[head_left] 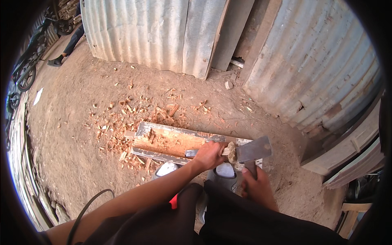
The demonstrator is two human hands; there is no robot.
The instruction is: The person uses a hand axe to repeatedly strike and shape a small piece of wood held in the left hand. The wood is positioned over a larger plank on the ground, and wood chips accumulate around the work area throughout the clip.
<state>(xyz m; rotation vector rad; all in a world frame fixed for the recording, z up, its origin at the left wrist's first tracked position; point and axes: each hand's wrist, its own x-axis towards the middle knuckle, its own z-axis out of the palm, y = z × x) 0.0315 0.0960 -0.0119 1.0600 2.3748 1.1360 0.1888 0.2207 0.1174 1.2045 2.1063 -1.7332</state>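
Weathered wood across the centre of the frame: a hollowed plank (188, 144), dark and flaking along both long edges, orange-tan inside, right end largely hidden behind hands and tools. Left hand (210, 156) right of centre, fingers wrapped tightly around a chisel (191, 153) — blade poking out leftward over the hollow, contact with the wood hard to make out. Midsection covered by the fist; frayed butt (232, 152) emerging on the right.

Right hand (260, 185) at lower right of centre, curled around the short handle of a metal-headed mallet (255, 149), some fingers out of sight. Broad flat head just beside the frayed butt; impossible to tell touching from a narrow gap.

Below the plank, pale-toed shoes (167, 168), partly covered by the left forearm (151, 185) and dark trousers (241, 216). Wood chips (130, 108) strewn over dirt ground (61, 155), thickest at centre left. Corrugated metal sheets (134, 32) along the top, cropped. Upper left: a motorcycle (27, 75), blurred and clipped by the black lens rim — nearby, another person's leg (75, 41), remainder cut off. Lower left: a dark cord (81, 210), ends not visible.
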